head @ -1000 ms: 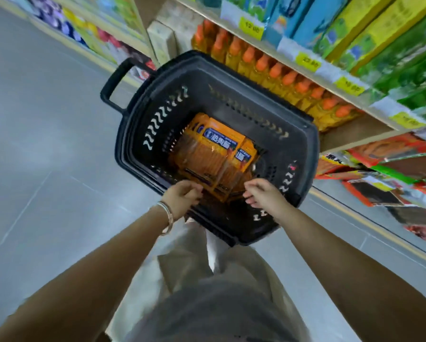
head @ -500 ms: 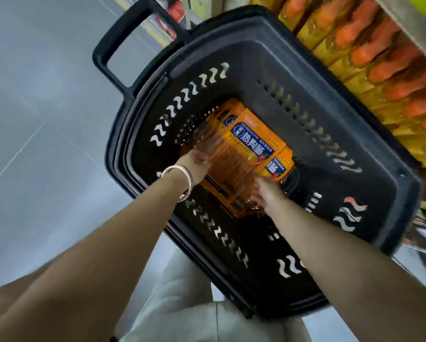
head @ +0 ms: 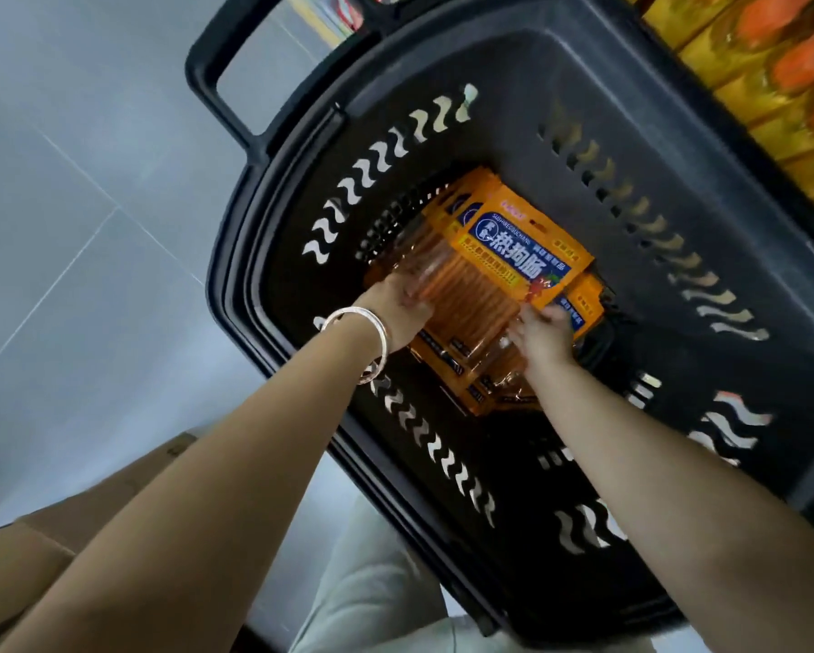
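A black plastic shopping basket [head: 513, 63] stands on the shop floor below me. Inside lies a stack of orange sausage packs [head: 504, 261] with blue labels, the top one tilted. My left hand [head: 395, 308], with a silver bangle on its wrist, grips the left edge of the top pack. My right hand [head: 542, 337] grips the pack's lower right side, fingers curled over its edge. Both arms reach down into the basket.
The basket's handle [head: 212, 63] sticks out at the upper left. A shelf of yellow bottles with orange caps [head: 782, 73] runs along the upper right. A cardboard box [head: 89, 511] sits at the lower left on the grey tiled floor [head: 65, 228].
My hands went from the basket's near rim down inside it and took hold of the top sausage pack. The view has moved much closer to the basket.
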Demonstrator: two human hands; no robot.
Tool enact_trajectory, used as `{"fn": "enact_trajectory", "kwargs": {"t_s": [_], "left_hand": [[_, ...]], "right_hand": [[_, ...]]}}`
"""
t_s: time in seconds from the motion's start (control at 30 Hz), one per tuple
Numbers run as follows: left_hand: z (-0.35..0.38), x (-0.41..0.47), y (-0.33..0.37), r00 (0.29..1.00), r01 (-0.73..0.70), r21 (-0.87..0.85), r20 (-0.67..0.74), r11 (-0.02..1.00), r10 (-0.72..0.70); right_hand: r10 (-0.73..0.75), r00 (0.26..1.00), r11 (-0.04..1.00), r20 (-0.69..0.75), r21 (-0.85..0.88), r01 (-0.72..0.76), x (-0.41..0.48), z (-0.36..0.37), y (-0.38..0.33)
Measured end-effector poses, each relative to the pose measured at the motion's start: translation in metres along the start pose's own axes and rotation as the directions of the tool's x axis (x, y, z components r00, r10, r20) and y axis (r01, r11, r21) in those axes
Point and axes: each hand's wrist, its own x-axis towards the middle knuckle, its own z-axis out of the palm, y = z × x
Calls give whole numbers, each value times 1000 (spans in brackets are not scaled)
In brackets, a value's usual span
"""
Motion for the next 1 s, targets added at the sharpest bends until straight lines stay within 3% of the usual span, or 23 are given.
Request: {"fn": "enact_trajectory", "kwargs": {"t_s": [0.2, 0.27, 0.37, 0.43, 0.5, 0.57, 0.7, 0.87, 1.0], "left_hand": [[0, 1, -2, 1000, 10, 16, -15, 1000, -10], [-1, 0, -2, 999, 21, -38, 36, 999, -20], [-1, 0, 1, 984, 53, 11, 169, 999, -54], [-1, 5, -2, 992, 73, 13, 105, 997, -74], [-2, 8, -5, 993, 80, -23, 91, 997, -78], [0, 6, -5, 977, 96, -37, 196, 995, -87], [11, 2, -7, 947, 190, 104, 241, 976, -210], [9, 6, -9, 955, 208, 146, 185, 967, -233], [3, 11, -10, 976, 190, 96, 91, 977, -198]], "right_hand": [[1, 994, 977, 112, 210, -24, -36, -32, -13], [13, 973, 955, 229, 286, -80, -45, -37, -15], [20, 906, 925, 422, 337, -177, -51, -39, -19], [30, 895, 920, 446, 337, -199, -48, -38, -20], [55, 921, 921, 385, 336, -196, -39, -36, -19], [105, 957, 946, 271, 269, -180, -25, -37, -11], [176, 980, 983, -91, -28, -179, 4, -43, 16], [321, 947, 947, 19, 8, -321, 9, -30, 26], [292, 951, 956, -104, 47, -289, 13, -16, 28]]}}
